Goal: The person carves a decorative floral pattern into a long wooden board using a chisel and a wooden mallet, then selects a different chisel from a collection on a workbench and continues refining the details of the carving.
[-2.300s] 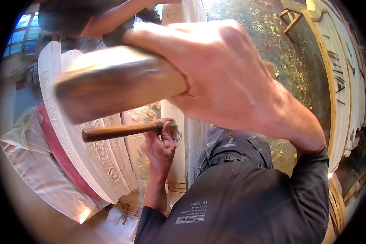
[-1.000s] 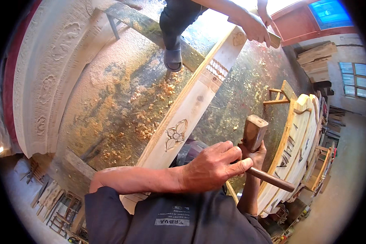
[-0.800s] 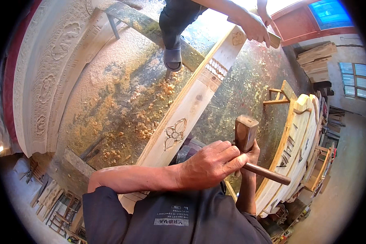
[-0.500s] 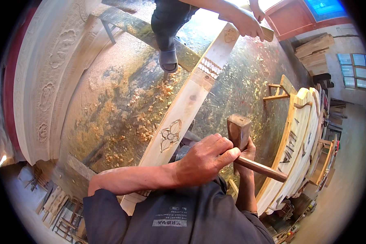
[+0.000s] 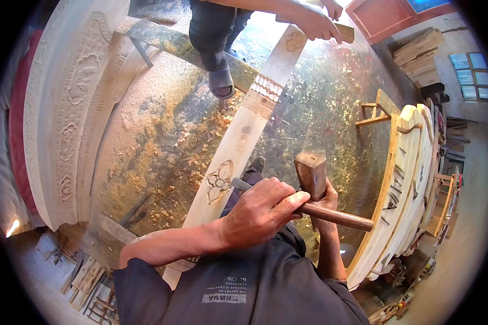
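Note:
My left hand [image 5: 260, 208] is closed around a chisel [image 5: 336, 214], its long brown wooden handle pointing right. The grey metal blade [image 5: 241, 184] sticks out past my knuckles, its end beside the carved flower [image 5: 219, 182] on a long pale board [image 5: 238, 142]. Whether the edge touches the wood I cannot tell. In my right hand [image 5: 328, 199] is a brown wooden mallet [image 5: 311, 170], its blocky head upright behind the chisel handle. My right fingers are partly hidden by it.
Another person's hands [image 5: 317, 24] are at the board's far end, beside a wooden block [image 5: 345, 33]. Their sandalled foot [image 5: 221, 84] is beside the board. Large carved panels [image 5: 73, 97] stand left; curved timbers [image 5: 398, 189] are stacked right. Shavings [image 5: 198, 151] litter the floor.
The chisel blade has come into view from behind my left hand, beside the carved flower. Its handle has swung to a flatter angle. My view has shifted slightly.

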Motion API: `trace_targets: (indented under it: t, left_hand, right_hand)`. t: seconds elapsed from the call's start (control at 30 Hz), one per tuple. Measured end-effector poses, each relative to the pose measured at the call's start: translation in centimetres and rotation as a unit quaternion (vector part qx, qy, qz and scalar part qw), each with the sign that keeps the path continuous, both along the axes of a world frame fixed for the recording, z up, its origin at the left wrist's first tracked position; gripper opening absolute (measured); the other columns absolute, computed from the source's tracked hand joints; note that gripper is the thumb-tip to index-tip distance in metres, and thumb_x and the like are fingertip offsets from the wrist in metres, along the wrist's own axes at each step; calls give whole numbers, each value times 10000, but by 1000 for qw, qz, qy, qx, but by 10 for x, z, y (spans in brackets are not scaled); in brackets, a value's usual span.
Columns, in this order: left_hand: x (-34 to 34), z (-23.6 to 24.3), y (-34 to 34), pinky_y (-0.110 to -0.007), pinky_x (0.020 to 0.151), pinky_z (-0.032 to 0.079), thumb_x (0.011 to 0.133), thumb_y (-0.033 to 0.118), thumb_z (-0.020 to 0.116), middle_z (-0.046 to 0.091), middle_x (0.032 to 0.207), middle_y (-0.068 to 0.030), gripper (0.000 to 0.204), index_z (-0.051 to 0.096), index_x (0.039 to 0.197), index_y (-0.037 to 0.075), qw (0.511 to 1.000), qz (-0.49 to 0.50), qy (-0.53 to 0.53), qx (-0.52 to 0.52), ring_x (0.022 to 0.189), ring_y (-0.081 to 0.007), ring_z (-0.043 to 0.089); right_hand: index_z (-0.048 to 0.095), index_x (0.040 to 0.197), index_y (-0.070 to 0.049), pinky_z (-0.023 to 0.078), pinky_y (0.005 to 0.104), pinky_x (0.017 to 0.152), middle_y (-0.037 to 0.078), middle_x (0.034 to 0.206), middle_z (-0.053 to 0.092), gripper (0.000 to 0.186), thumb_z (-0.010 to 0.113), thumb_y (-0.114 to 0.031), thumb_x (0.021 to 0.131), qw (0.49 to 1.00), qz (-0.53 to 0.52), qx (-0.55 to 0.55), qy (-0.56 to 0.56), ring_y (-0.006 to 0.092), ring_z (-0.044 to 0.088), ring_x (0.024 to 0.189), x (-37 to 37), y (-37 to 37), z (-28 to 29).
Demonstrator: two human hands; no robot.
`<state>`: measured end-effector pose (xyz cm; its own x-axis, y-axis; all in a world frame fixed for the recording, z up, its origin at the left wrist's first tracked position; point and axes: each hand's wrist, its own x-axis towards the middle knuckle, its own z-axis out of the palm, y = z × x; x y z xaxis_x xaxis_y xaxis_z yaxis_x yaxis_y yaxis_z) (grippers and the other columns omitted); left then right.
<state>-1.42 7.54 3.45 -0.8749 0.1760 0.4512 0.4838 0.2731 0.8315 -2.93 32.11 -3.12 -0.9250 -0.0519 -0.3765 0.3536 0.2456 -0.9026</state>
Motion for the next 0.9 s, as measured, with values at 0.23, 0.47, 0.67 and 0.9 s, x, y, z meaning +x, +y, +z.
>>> trace_targets:
  t: [0.23, 0.47, 0.67, 0.9]
  left_hand:
    - [20, -1, 4, -409, 710, 556, 855, -20, 819, 700, 986, -98, 406, 738, 1250, 28, 998, -27, -34, -34, 826, -290, 667]
    - [49, 18, -13, -401, 755, 582, 876, -55, 801, 720, 1029, -125, 371, 736, 1233, 24, 994, -31, -101, -24, 878, -303, 697]
    - [76, 15, -46, -408, 910, 606, 1108, 165, 686, 713, 1137, -136, 246, 628, 1277, -5, 938, 214, -232, 144, 1019, -240, 725]
    - [102, -6, -56, -344, 922, 581, 1099, 106, 709, 713, 1113, -81, 161, 672, 1210, -4, 893, 381, -188, 148, 980, -172, 712]
  right_hand:
    - [708, 1273, 3, 578, 301, 877, 22, 1110, 760, 528, 928, 25, 793, 999, 11, 34, -16, 117, 699, 995, 3, 2, 2]
    - [698, 1307, 6, 567, 323, 963, 58, 1160, 785, 530, 897, 0, 816, 999, 32, 2, -12, 132, 706, 1063, -6, -1, 5]
    - [697, 1310, 17, 561, 348, 983, 89, 1156, 783, 536, 885, -46, 812, 993, 105, 47, 16, 155, 708, 1085, -32, -8, 16]
    - [687, 1338, 25, 559, 349, 999, 104, 1156, 794, 573, 883, -33, 803, 984, 164, 24, 59, 155, 709, 1092, -67, -30, 28]
